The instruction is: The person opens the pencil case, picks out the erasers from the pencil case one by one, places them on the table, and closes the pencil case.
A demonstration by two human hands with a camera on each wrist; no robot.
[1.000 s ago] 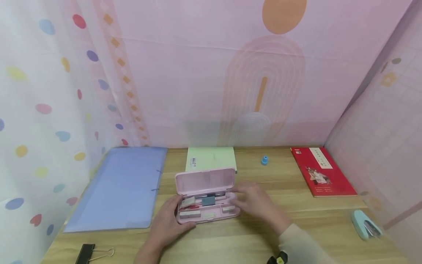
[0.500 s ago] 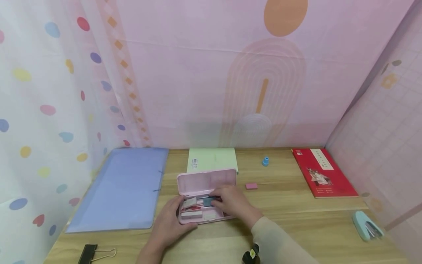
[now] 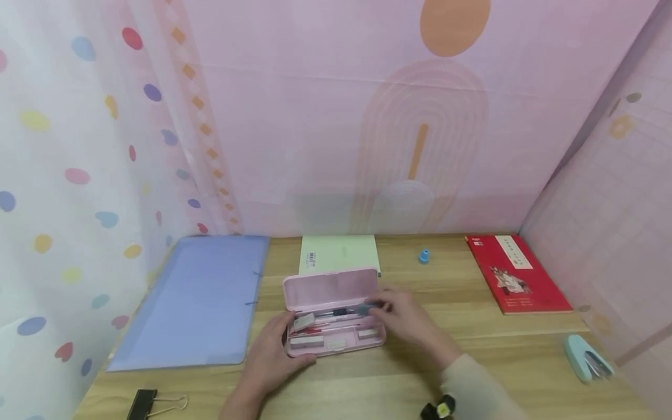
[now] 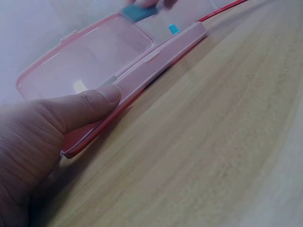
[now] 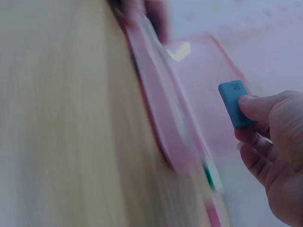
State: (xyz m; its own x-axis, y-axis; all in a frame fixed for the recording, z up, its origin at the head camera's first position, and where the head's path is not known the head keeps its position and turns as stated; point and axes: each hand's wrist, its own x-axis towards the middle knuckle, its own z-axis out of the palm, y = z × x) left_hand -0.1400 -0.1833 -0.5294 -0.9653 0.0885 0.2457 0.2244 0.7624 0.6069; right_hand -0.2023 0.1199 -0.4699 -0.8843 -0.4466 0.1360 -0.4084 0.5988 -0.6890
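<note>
A pink pencil case [image 3: 336, 353] lies on the table with its lid up. Inside are pens, a whitish eraser [image 3: 304, 322] on top of them, and more light blocks along the front. My left hand [image 3: 270, 356] holds the case's left end, thumb along the front wall in the left wrist view. Over the case's right end, my right hand [image 3: 406, 318] pinches a teal eraser [image 5: 233, 104] between thumb and fingers. A blurred pink eraser [image 5: 214, 213] shows beyond the case in the right wrist view; the right hand hides it from the head view.
A blue folder [image 3: 189, 303] lies left, a pale green notebook [image 3: 338, 251] behind the case. Farther right are a small blue cone-shaped piece [image 3: 424, 256], a red booklet [image 3: 517, 286] and a mint stapler [image 3: 580, 356]. A black binder clip [image 3: 142, 404] sits front left.
My right hand left a pink eraser on the table right of the case, reached into the case, and lifted the teal eraser rightward. The left hand has stayed on the case.
</note>
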